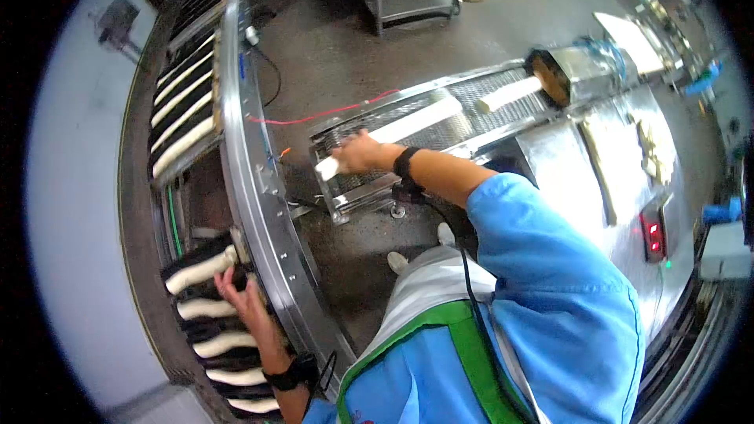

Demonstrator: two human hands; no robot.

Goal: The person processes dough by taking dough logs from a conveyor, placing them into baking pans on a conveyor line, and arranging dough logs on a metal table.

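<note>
My right hand (pixel 360 152) is closed over the near end of a long pale dough roll (pixel 416 120) on the mesh conveyor (pixel 471 129). The roll's tip pokes out past my fingers on the left. Over the other line, my left hand (pixel 245 303) has its fingers apart and holds nothing. It is close to the right end of a dough strip (pixel 200 272), which lies in a dark trough; I cannot tell whether they touch. Several similar strips (pixel 224 344) rest in dark troughs below it.
Another dough roll (pixel 510 95) lies on the mesh by a metal outlet (pixel 577 78). Beyond the metal rail (pixel 236 110), more filled troughs (pixel 184 102) continue. A steel table (pixel 558 157) stands right, carrying dough pieces (pixel 601 165) and a red digital display (pixel 653 237). A red cord (pixel 314 115) crosses the gap.
</note>
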